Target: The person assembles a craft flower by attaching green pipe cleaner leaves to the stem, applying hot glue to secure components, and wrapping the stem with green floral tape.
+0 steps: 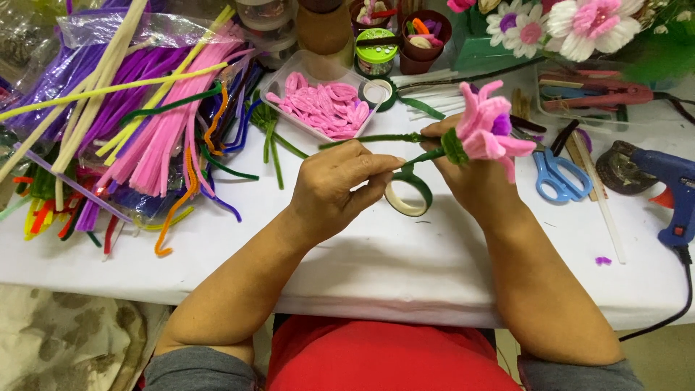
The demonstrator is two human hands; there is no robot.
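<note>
A heap of pipe cleaners (137,123) in pink, purple, yellow and green fills the upper left. A clear tray of pink loops (322,105) sits at top centre. Blue scissors (557,174) lie right of centre, a blue glue gun (670,192) at the right edge, and finished flowers (572,25) at the upper right.

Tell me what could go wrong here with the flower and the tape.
The left hand pinches the green stem while the right hand grips under the pink flower; a hard pull might bend the stem or crush petals. The tape roll lies loose beneath and could roll away. The glue gun cord hangs off the table edge, a possible snag.
</note>
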